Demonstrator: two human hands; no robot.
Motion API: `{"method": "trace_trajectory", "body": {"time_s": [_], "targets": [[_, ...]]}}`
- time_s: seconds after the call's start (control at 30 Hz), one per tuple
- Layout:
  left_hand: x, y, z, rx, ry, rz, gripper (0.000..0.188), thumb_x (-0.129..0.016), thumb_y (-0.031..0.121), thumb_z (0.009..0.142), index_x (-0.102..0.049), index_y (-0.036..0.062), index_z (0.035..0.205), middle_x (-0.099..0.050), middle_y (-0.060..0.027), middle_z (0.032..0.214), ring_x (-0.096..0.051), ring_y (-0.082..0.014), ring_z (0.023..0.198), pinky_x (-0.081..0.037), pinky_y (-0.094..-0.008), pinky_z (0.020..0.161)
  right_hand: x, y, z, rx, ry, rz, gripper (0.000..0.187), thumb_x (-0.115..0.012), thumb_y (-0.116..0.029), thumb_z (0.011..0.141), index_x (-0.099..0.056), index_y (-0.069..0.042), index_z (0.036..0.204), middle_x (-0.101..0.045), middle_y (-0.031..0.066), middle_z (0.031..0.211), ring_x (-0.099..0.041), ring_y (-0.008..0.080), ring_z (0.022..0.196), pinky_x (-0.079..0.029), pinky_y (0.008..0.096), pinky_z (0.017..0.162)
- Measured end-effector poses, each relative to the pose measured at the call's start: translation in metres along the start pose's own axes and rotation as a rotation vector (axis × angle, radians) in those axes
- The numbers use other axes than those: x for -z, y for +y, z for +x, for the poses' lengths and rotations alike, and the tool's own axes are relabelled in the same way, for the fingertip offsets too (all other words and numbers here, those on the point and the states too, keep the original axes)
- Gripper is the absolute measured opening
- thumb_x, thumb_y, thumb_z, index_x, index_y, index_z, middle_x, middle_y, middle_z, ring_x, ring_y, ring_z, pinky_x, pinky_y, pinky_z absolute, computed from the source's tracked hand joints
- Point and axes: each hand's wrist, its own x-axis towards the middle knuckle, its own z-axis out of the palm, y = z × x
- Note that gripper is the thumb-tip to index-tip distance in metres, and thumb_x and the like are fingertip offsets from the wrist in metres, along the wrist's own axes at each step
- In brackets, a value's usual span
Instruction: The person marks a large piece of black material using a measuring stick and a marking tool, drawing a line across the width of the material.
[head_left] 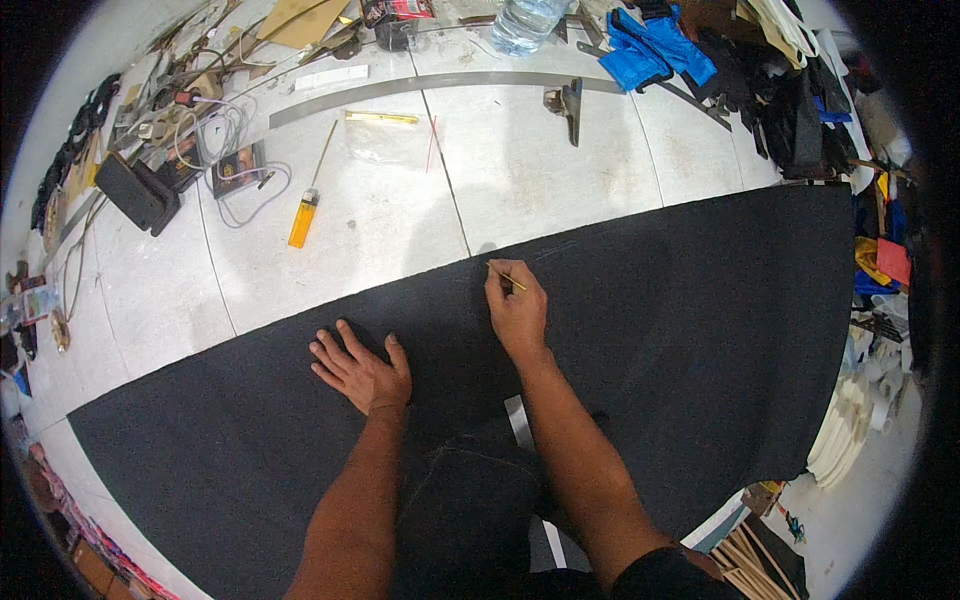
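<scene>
A large sheet of black fabric (pixel 680 330) is spread over the white table. My left hand (pixel 365 370) lies flat on it, fingers spread, holding nothing. Between the fingertips of my right hand (pixel 520 305) is a thin yellow pen-like stick (pixel 507 276), its tip close to the fabric's far edge. Faint pale lines show on the cloth near that edge. Close to my body lies a dark piece with a light outline (pixel 470 480). A pale flat strip (pixel 519 422) shows beside my right forearm; part of it is hidden.
Beyond the fabric are an orange lighter-like tool (pixel 303 218), a clear bag with yellow sticks (pixel 382 125), a long metal ruler (pixel 440 82) and a dark clamp-like tool (pixel 572 112). Cables and a black wallet-like case (pixel 138 193) crowd the left; blue cloth (pixel 655 50) lies far right.
</scene>
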Motion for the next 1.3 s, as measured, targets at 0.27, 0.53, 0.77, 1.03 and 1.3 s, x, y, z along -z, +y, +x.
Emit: {"method": "trace_trajectory", "body": {"time_s": [0.27, 0.53, 0.77, 1.03, 1.3], "targets": [[-0.002, -0.001, 0.001, 0.007, 0.006, 0.015, 0.084, -0.056, 0.049, 0.095, -0.022, 0.0023, 0.157, -0.015, -0.0259, 0.163, -0.003, -0.0411, 0.154, 0.001, -0.0570, 0.123, 0.019, 0.010, 0.010, -0.040, 0.049, -0.045, 0.012, -0.068, -0.005, 0.090, -0.068, 0.001, 0.101, -0.071, 0.0177, 0.103, -0.070, 0.0342, 0.096, -0.056, 0.0396, 0.084], [-0.002, -0.001, -0.001, -0.003, 0.021, -0.009, 0.082, -0.054, 0.049, 0.096, -0.023, 0.0027, 0.157, -0.015, -0.0270, 0.162, -0.004, -0.0424, 0.153, 0.000, -0.0580, 0.123, 0.024, 0.017, 0.012, 0.010, 0.080, -0.138, 0.012, -0.069, -0.007, 0.090, -0.067, 0.001, 0.100, -0.071, 0.0171, 0.099, -0.071, 0.0337, 0.093, -0.055, 0.0404, 0.082], [-0.010, -0.005, 0.001, -0.008, 0.043, 0.006, 0.083, -0.055, 0.051, 0.095, -0.023, 0.0038, 0.156, -0.015, -0.0268, 0.162, -0.004, -0.0427, 0.153, -0.001, -0.0587, 0.123, 0.025, 0.017, 0.007, 0.027, 0.040, -0.073, 0.012, -0.065, -0.009, 0.093, -0.067, 0.000, 0.100, -0.071, 0.0174, 0.100, -0.071, 0.0337, 0.091, -0.055, 0.0399, 0.080], [-0.010, -0.007, 0.002, -0.018, 0.067, 0.009, 0.083, -0.055, 0.051, 0.094, -0.026, 0.0030, 0.156, -0.016, -0.0274, 0.162, -0.004, -0.0431, 0.153, -0.002, -0.0593, 0.122, 0.038, 0.017, 0.026, -0.129, 0.124, -0.044, 0.012, -0.065, -0.012, 0.095, -0.066, -0.001, 0.100, -0.072, 0.0169, 0.096, -0.072, 0.0313, 0.087, -0.055, 0.0391, 0.078], [-0.008, -0.003, 0.000, -0.025, 0.050, -0.017, 0.083, -0.055, 0.049, 0.094, -0.026, 0.0021, 0.155, -0.016, -0.0280, 0.162, -0.004, -0.0435, 0.153, -0.001, -0.0597, 0.122, 0.045, 0.028, 0.036, -0.077, 0.145, -0.126, 0.012, -0.065, -0.012, 0.095, -0.066, -0.001, 0.100, -0.071, 0.0164, 0.096, -0.071, 0.0317, 0.089, -0.055, 0.0385, 0.078]]}}
